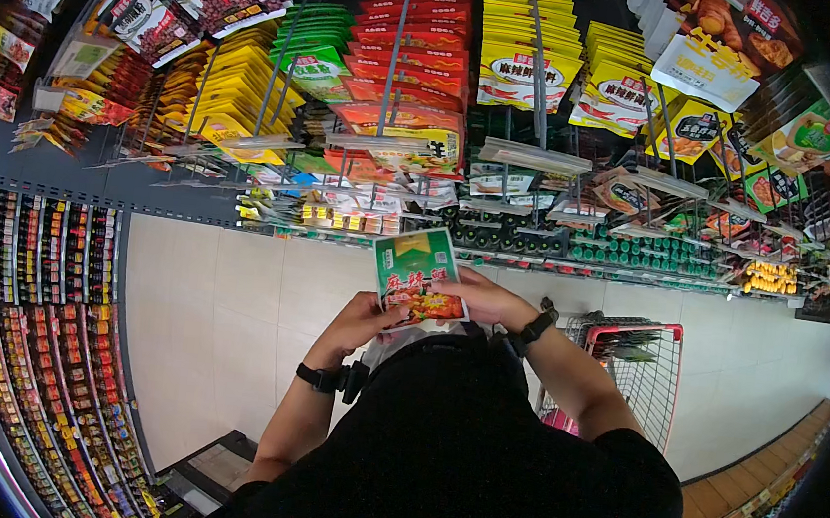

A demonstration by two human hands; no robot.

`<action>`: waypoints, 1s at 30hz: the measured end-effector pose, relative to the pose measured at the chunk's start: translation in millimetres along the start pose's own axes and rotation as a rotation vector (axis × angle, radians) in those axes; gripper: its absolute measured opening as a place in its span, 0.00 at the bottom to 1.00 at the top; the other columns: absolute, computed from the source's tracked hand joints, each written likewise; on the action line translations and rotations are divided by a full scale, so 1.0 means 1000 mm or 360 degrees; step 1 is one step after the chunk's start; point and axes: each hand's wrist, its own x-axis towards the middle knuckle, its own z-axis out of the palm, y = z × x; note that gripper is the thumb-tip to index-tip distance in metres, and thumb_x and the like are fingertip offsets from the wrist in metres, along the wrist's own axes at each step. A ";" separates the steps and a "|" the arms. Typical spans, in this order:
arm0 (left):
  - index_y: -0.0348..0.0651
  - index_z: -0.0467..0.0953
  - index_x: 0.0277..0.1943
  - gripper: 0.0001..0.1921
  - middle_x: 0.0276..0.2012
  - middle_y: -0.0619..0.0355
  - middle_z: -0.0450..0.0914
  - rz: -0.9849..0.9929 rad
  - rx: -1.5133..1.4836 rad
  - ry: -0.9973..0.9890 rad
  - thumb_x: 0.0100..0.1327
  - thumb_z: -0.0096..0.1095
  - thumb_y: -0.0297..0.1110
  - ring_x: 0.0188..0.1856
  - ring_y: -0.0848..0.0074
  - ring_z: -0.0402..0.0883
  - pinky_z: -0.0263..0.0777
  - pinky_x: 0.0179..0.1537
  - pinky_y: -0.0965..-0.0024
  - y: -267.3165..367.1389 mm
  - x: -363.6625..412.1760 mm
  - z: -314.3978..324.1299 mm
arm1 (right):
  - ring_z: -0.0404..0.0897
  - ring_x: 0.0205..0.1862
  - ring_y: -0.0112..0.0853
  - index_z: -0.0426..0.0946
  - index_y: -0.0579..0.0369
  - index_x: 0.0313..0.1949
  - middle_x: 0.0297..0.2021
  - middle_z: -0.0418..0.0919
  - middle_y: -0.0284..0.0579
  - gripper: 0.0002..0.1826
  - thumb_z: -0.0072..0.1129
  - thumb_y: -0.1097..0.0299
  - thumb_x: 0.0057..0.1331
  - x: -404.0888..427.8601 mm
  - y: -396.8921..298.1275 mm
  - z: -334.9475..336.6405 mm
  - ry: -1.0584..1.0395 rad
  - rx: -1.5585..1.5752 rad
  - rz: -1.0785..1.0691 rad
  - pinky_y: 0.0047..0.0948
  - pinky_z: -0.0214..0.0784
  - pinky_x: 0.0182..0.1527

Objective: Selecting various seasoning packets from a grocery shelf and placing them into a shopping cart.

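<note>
A green seasoning packet [415, 255] with a picture of red food is held up in front of my chest, its printed face towards me. My left hand [360, 321] grips its lower left corner, thumb on the front. On the right edge, my right hand [483, 295] pinches it with the thumb lying across the print. Behind the packet's lower edge, a pale translucent plastic piece [395, 343] shows near my left fingers; what it is I cannot tell. Both wrists wear black straps.
Before me, a rack of hanging seasoning packets includes red [407, 71], yellow [527, 67] and green ones [317, 73]. Bottles with green caps [640, 252] stand low on it. A wire shopping cart [662, 380] holding packets is at my right. Shelves of jars [48, 254] line the left.
</note>
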 end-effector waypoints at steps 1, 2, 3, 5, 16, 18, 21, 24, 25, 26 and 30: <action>0.36 0.80 0.40 0.19 0.28 0.62 0.81 -0.0002 0.0005 -0.0007 0.64 0.65 0.48 0.26 0.84 0.76 0.69 0.25 0.79 -0.002 0.002 -0.003 | 0.78 0.51 0.29 0.68 0.56 0.58 0.56 0.74 0.42 0.23 0.61 0.65 0.66 0.006 0.004 -0.005 0.0004 0.0005 -0.0006 0.31 0.75 0.49; 0.36 0.79 0.38 0.20 0.26 0.61 0.80 -0.0070 0.0030 0.0009 0.63 0.65 0.49 0.24 0.83 0.76 0.68 0.25 0.79 -0.008 0.005 -0.010 | 0.79 0.49 0.30 0.68 0.56 0.58 0.55 0.74 0.43 0.22 0.60 0.64 0.67 0.017 0.013 -0.015 -0.0019 0.0153 0.0111 0.30 0.76 0.47; 0.35 0.79 0.36 0.21 0.24 0.59 0.80 -0.0131 0.0054 0.0034 0.63 0.65 0.49 0.23 0.81 0.76 0.68 0.24 0.79 -0.011 0.008 -0.016 | 0.80 0.47 0.31 0.68 0.57 0.57 0.54 0.75 0.44 0.22 0.59 0.62 0.68 0.023 0.013 -0.011 -0.0049 0.0293 0.0228 0.30 0.77 0.45; 0.35 0.78 0.33 0.21 0.20 0.57 0.78 -0.0169 0.0017 0.0038 0.62 0.65 0.49 0.21 0.79 0.76 0.67 0.23 0.79 -0.014 0.015 -0.026 | 0.80 0.45 0.31 0.68 0.58 0.56 0.50 0.77 0.44 0.21 0.57 0.61 0.69 0.023 0.016 -0.003 0.0100 0.0172 0.0193 0.27 0.77 0.45; 0.36 0.77 0.34 0.16 0.20 0.62 0.74 -0.0236 -0.0244 -0.0094 0.63 0.65 0.44 0.21 0.83 0.70 0.62 0.22 0.79 -0.031 0.020 -0.081 | 0.79 0.46 0.27 0.67 0.55 0.57 0.49 0.77 0.41 0.22 0.59 0.62 0.68 0.054 0.025 0.032 0.0339 0.0152 0.0115 0.20 0.78 0.41; 0.37 0.78 0.36 0.16 0.23 0.63 0.76 -0.0141 -0.0190 -0.0196 0.62 0.66 0.44 0.23 0.83 0.71 0.63 0.23 0.80 -0.032 0.022 -0.091 | 0.79 0.47 0.27 0.66 0.55 0.59 0.51 0.76 0.41 0.23 0.59 0.64 0.67 0.060 0.026 0.038 0.0413 0.0154 0.0090 0.21 0.78 0.43; 0.36 0.78 0.41 0.17 0.28 0.62 0.78 -0.0118 -0.0116 -0.0233 0.62 0.66 0.44 0.27 0.82 0.74 0.65 0.26 0.79 -0.032 0.024 -0.104 | 0.75 0.54 0.29 0.61 0.55 0.64 0.55 0.73 0.41 0.28 0.59 0.69 0.67 0.068 0.027 0.042 0.0171 0.0005 -0.0220 0.27 0.73 0.53; 0.35 0.76 0.48 0.21 0.37 0.58 0.81 -0.0044 -0.0172 -0.0173 0.62 0.66 0.44 0.36 0.79 0.78 0.69 0.34 0.78 -0.031 0.027 -0.115 | 0.69 0.59 0.29 0.56 0.55 0.67 0.58 0.71 0.41 0.32 0.59 0.73 0.66 0.075 0.024 0.054 0.0247 -0.0475 -0.0639 0.32 0.63 0.62; 0.34 0.75 0.52 0.23 0.42 0.56 0.81 0.0053 -0.0281 -0.0128 0.62 0.66 0.44 0.42 0.78 0.79 0.71 0.38 0.76 -0.030 0.028 -0.119 | 0.69 0.59 0.29 0.56 0.56 0.67 0.58 0.70 0.42 0.32 0.59 0.73 0.66 0.076 0.020 0.060 0.0225 -0.0684 -0.0674 0.32 0.62 0.63; 0.34 0.72 0.57 0.24 0.50 0.55 0.79 0.0240 -0.0291 -0.0167 0.63 0.66 0.38 0.50 0.75 0.77 0.72 0.48 0.71 -0.033 0.034 -0.124 | 0.68 0.59 0.29 0.55 0.56 0.67 0.58 0.70 0.42 0.32 0.58 0.72 0.67 0.077 0.016 0.067 0.0204 -0.0892 -0.0704 0.32 0.61 0.63; 0.35 0.72 0.57 0.19 0.50 0.56 0.79 0.0663 -0.0393 -0.0096 0.64 0.63 0.27 0.51 0.75 0.76 0.70 0.54 0.69 -0.022 0.037 -0.128 | 0.71 0.56 0.29 0.59 0.59 0.64 0.55 0.73 0.44 0.28 0.57 0.71 0.68 0.082 0.015 0.078 0.0292 -0.1198 -0.0748 0.31 0.64 0.60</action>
